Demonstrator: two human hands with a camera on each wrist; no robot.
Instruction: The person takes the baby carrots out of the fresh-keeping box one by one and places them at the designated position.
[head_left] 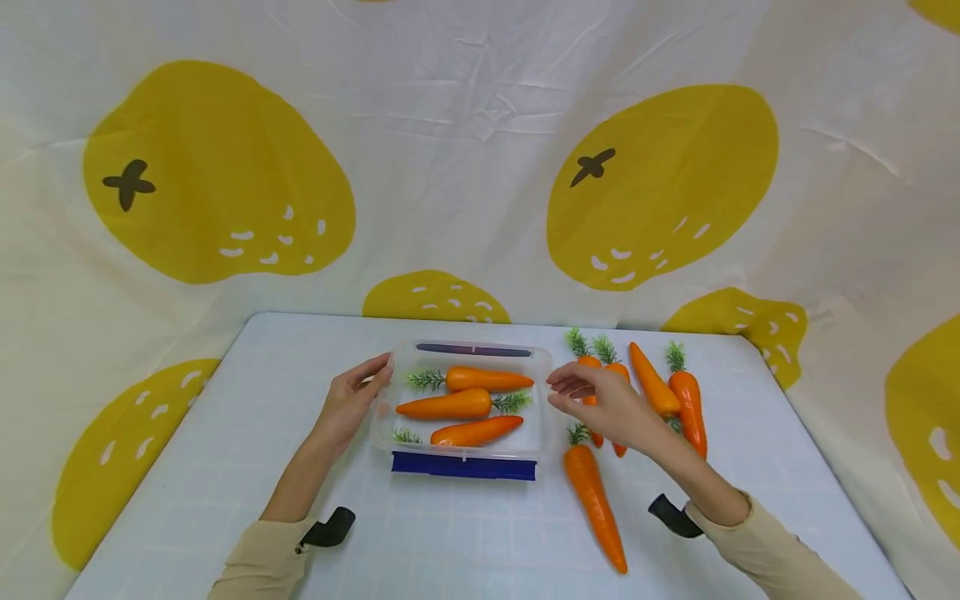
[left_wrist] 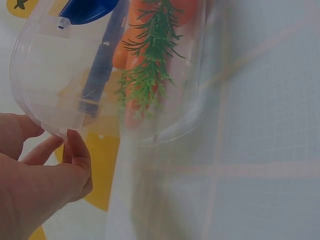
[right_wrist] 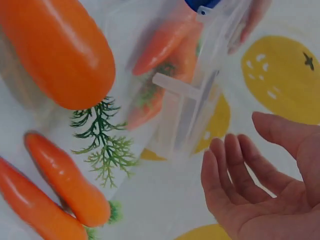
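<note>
A clear plastic storage box with blue latches sits in the middle of the table, holding several orange carrots with green tops. My left hand is at its left side; in the left wrist view the thumb and fingers pinch the edge of the clear box. Near the right side of the box is my right hand, its fingers loosely bent with nothing between them. The right wrist view shows a gap between this hand and the clear side flap.
Right of the box lie several loose carrots, partly behind my right hand, among them one at the far right. Another carrot points toward the table's front edge. A fabric with yellow fruit prints hangs behind the white table.
</note>
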